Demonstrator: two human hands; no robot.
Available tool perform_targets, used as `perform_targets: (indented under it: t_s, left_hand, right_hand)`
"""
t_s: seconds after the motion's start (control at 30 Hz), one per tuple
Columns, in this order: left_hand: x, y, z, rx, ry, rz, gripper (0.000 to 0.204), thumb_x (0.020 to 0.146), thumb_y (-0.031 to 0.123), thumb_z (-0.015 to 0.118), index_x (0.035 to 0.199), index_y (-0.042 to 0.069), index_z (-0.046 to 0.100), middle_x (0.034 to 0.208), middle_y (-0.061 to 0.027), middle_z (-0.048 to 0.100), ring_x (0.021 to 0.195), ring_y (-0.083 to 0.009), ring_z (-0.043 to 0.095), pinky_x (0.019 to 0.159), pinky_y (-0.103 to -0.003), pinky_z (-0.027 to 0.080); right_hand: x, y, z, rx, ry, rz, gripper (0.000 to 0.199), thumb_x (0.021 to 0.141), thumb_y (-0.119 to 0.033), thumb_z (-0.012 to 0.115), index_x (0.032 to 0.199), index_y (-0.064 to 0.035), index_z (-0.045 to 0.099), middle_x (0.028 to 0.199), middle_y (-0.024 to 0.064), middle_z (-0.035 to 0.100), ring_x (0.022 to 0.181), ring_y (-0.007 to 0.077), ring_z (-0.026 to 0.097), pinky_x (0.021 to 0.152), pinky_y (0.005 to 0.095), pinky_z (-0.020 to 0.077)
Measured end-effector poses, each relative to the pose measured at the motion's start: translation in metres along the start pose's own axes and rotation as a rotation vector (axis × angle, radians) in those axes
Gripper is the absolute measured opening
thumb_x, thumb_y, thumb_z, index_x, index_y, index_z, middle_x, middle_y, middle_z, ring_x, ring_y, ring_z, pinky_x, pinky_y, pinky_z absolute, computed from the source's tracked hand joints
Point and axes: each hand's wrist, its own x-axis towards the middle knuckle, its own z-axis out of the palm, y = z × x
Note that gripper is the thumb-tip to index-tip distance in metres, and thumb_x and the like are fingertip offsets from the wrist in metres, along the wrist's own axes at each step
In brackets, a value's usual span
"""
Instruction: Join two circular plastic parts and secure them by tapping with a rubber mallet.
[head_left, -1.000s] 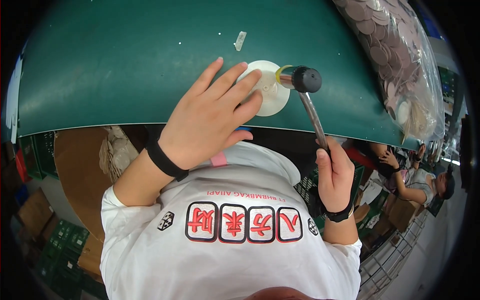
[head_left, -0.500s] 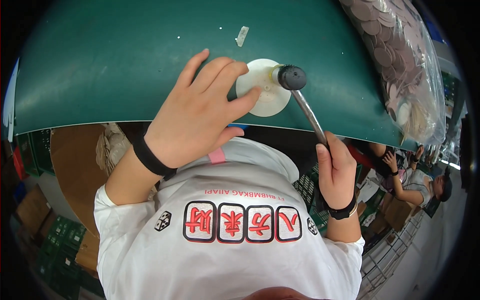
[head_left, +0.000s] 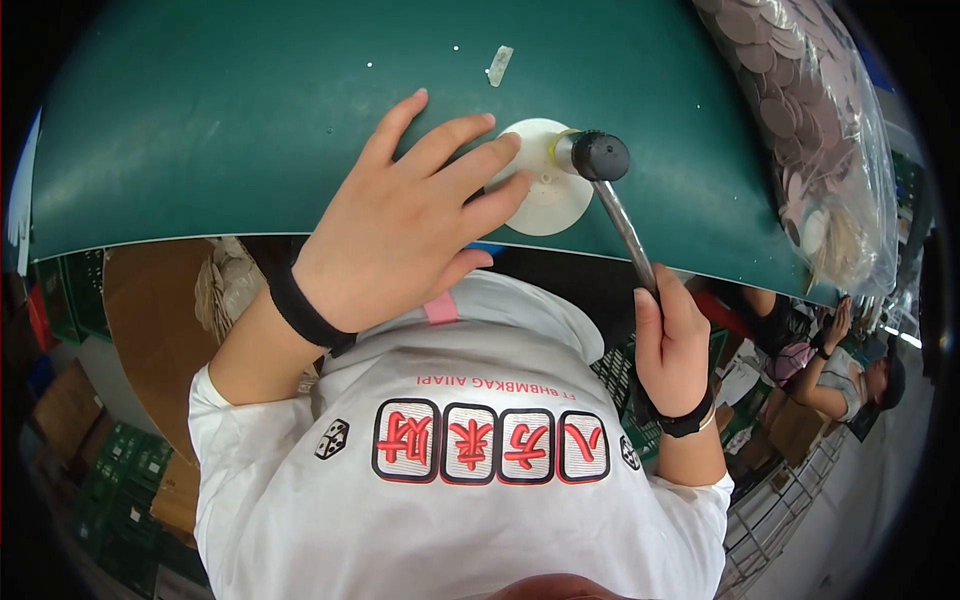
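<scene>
A white round disc (head_left: 540, 180) lies flat on the green table (head_left: 220, 130), close to the table's near edge. The left hand (head_left: 405, 225) is spread open on top of the disc, with its fingertips (head_left: 512, 142) pressing the left side of it down. The right hand (head_left: 672, 340) is below the disc and off the table, wrapped tight around the thin metal handle of a small hammer (head_left: 598, 158). The hammer's black head sits at the right side of the disc, and it looks to be touching it or just above it. To do this well, I think the open hand should press the disc flat so it cannot slide, and the fingers should stay to the left of where the hammer lands. Short, straight taps would be safer than big swings. A big clear bag of brown discs (head_left: 810, 130) lies to the right of the white disc, well apart from it. A little pale scrap (head_left: 498, 65) lies above the disc. The left hand covers part of the disc, so I cannot see what is under it. The small yellow bit by the hammer head is hard to make out.
</scene>
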Motion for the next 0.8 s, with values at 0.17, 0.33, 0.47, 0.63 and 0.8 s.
perform_targets:
  t_s: [0.17,0.33,0.47,0.63,0.8]
  left_hand:
    - [0.001,0.006,0.002,0.032,0.013,-0.021,0.063,0.071,0.034,0.082,0.128,0.016,0.062,0.145,-0.0068,0.053,0.137,-0.0291,0.046,0.118,-0.059,0.027]
    - [0.006,0.013,0.009,0.062,0.113,-0.069,0.06,0.072,0.038,0.081,0.124,0.013,0.062,0.146,-0.0078,0.052,0.137,-0.0287,0.046,0.117,-0.059,0.028]
    - [0.003,0.021,0.017,0.088,0.218,-0.097,0.055,0.073,0.038,0.08,0.118,0.01,0.064,0.143,-0.0085,0.053,0.136,-0.0282,0.048,0.114,-0.056,0.032]
    - [-0.005,0.035,0.041,0.125,0.219,0.02,0.047,0.074,0.032,0.079,0.112,0.007,0.067,0.134,-0.0084,0.058,0.13,-0.0273,0.053,0.111,-0.048,0.041]
    - [-0.015,0.033,0.032,0.184,0.222,0.069,0.034,0.08,0.021,0.07,0.112,0.008,0.066,0.123,-0.0057,0.062,0.124,-0.0271,0.057,0.106,-0.043,0.047]
  right_hand:
    - [-0.001,0.001,-0.009,0.024,0.025,-0.041,0.021,0.099,-0.006,0.061,0.117,0.0047,0.062,0.085,0.018,0.062,0.065,0.0301,0.059,0.064,0.0337,0.0497]
    - [-0.015,0.001,-0.001,0.245,0.137,0.074,0.02,0.099,-0.007,0.06,0.116,0.0035,0.063,0.081,0.0147,0.06,0.064,0.0235,0.057,0.064,0.0307,0.0479]
    - [-0.013,0.005,0.004,0.286,0.099,0.122,0.019,0.1,-0.008,0.06,0.116,0.0024,0.063,0.078,0.0137,0.06,0.064,0.0221,0.056,0.064,0.0305,0.0474]
    - [-0.009,0.005,0.008,0.235,0.014,0.079,0.019,0.1,-0.009,0.06,0.115,0.0014,0.063,0.078,0.0137,0.06,0.064,0.0231,0.057,0.063,0.0313,0.0474]
    - [-0.005,0.002,0.005,0.199,-0.002,0.051,0.019,0.1,-0.009,0.06,0.116,0.0012,0.063,0.079,0.0142,0.061,0.065,0.0252,0.057,0.063,0.032,0.0478]
